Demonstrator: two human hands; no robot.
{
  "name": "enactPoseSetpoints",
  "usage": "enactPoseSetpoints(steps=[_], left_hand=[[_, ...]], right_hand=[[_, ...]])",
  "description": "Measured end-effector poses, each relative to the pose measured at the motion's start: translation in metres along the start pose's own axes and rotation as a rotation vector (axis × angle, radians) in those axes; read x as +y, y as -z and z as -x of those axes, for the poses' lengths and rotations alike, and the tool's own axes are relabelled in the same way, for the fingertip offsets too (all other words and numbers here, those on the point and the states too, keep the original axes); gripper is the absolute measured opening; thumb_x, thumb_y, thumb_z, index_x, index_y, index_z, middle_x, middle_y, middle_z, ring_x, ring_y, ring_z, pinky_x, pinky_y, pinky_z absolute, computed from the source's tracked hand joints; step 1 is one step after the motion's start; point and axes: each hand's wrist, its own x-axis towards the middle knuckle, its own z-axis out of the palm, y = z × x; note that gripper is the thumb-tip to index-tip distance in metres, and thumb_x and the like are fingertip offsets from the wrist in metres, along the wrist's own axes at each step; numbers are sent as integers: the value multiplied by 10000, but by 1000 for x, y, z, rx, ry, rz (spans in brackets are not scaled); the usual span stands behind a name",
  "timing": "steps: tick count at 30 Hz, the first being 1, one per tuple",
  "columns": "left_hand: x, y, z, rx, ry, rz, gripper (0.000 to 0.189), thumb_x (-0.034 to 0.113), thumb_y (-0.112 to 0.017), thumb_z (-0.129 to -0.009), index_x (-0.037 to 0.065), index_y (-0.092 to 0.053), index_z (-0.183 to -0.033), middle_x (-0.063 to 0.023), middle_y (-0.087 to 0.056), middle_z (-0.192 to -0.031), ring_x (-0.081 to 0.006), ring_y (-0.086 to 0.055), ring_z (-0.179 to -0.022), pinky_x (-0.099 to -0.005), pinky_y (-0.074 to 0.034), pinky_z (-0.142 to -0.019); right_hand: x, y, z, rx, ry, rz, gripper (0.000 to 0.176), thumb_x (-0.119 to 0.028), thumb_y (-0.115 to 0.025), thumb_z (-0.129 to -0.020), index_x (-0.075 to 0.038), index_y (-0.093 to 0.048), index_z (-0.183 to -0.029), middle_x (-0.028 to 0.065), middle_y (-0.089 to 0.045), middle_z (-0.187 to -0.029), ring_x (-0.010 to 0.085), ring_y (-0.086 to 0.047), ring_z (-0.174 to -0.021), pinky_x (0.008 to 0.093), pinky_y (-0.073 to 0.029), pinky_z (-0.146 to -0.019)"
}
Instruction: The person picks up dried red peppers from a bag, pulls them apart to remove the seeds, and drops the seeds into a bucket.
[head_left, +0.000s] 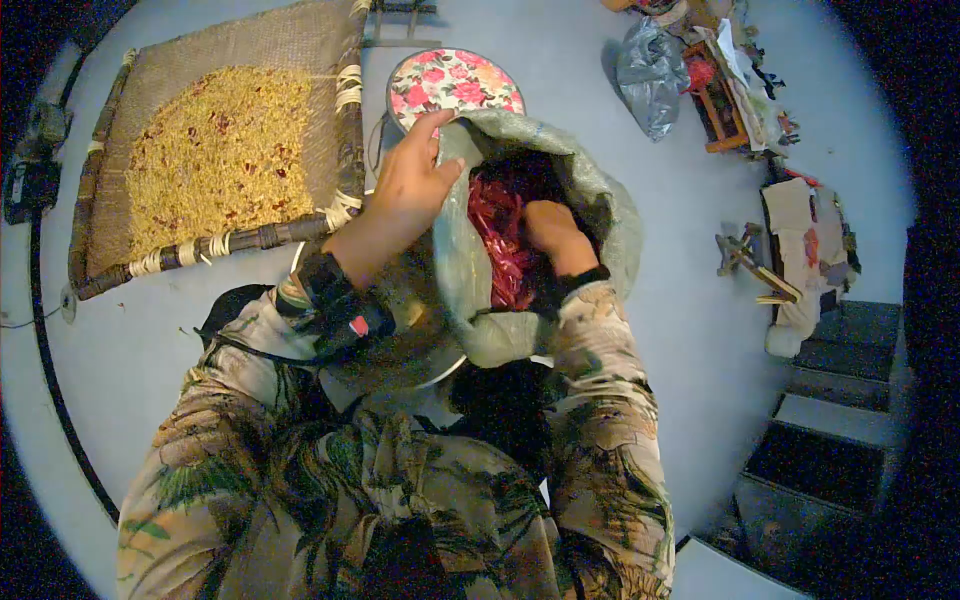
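The floor point(150, 340) is bare grey concrete, and the person works low over it, patterned sleeves reaching forward. To the far left lies a flat woven tray point(250, 238) with a bound rim, spread with a yellow chaff-like heap point(220, 150) flecked with red. Just beyond the hands sits a round floral tin point(455, 85), partly hidden by the sack. Against the far right side are a crumpled grey plastic bag point(650, 75) and a jumble of cardboard and wooden bits, and dark steps point(830, 400) drop away at the near right. In the middle, right in front of the person, stands a grey-green sack point(605, 205) with its mouth open, full of red dried pieces point(495, 225). The left hand point(410, 190) is clamped on the sack's left rim, thumb over the edge, holding the mouth wide. The right hand point(550, 230) is down inside the mouth, resting on the red pieces with its fingers curled under; I cannot tell whether they have closed on any.
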Motion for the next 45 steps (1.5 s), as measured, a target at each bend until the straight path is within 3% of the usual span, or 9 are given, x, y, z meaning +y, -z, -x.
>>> enactPoseSetpoints(steps=[2, 4, 8, 14, 18, 24, 28, 37, 45], left_hand=[[6, 0, 2, 68, -55, -92, 512, 101, -654, -809, 68, -482, -1290, -138, -542, -721, -278, -560, -663, -398, -455, -632], [-4, -3, 0, 76, -124, -126, 522, 120, -648, -812, 66, -466, -1298, -179, -584, -784, -356, -598, -748, -446, -470, -690], [8, 3, 4, -6, -68, -290, 561, 155, -631, -819, 53, -423, -1331, -245, -624, -956, -455, -601, -948, -505, -467, -838], [35, 11, 14, 49, -272, -527, 613, 181, -652, -815, 45, -405, -1359, -227, -557, -1190, -399, -511, -1160, -450, -428, -977], [51, 9, 17, 91, -654, -552, 586, 95, -689, -790, 50, -458, -1327, -186, -571, -1181, -353, -551, -1116, -419, -470, -935], [52, -10, 34, -257, -233, -105, 690, 133, -767, -776, 78, -440, -1381, -109, -638, -1111, -220, -639, -962, -343, -504, -864], [43, -17, 34, -322, -141, 2, 679, 115, -741, -809, 81, -412, -1401, -93, -656, -1044, -170, -642, -915, -307, -518, -820], [44, -19, 37, -204, -232, 6, 567, 34, -671, -807, 41, -452, -1331, -111, -663, -940, -191, -649, -803, -318, -548, -744], [47, -14, 35, -189, -260, -7, 559, 11, -617, -827, 49, -434, -1354, -119, -673, -980, -197, -662, -846, -323, -543, -776]], right_hand=[[17, -2, 18, 30, -40, -76, 213, -105, -590, -785, 2, -686, -942, 274, -651, -974, 409, -641, -936, 475, -508, -803], [28, -4, 39, 169, -84, -259, 240, -110, -603, -793, 1, -674, -994, 281, -640, -982, 413, -630, -943, 467, -503, -804], [1, 31, 75, 358, -13, -873, 314, -91, -631, -872, -21, -630, -1178, 88, -697, -1042, 183, -640, -958, 314, -479, -860], [-39, 34, 90, 574, 11, -1417, 331, -64, -664, -859, 11, -631, -1180, 40, -664, -1142, 125, -589, -1032, 267, -444, -933], [-62, 31, 95, 639, 9, -1490, 333, -34, -658, -856, 6, -629, -1185, 55, -668, -1135, 138, -596, -1042, 277, -449, -943], [-77, 41, 101, 660, 77, -1361, 348, -21, -646, -846, -6, -620, -1193, 96, -672, -1126, 176, -610, -1057, 304, -457, -952], [-84, 39, 99, 711, 132, -1156, 333, -54, -643, -849, -15, -614, -1178, 132, -662, -1126, 241, -615, -1058, 346, -466, -938], [-94, 42, 98, 743, 127, -1039, 359, -102, -660, -847, -5, -603, -1187, 159, -636, -1172, 307, -595, -1100, 375, -451, -969], [-100, 62, 111, 601, 125, -1393, 401, -153, -656, -883, -2, -580, -1247, 117, -627, -1215, 201, -577, -1129, 314, -433, -986]])
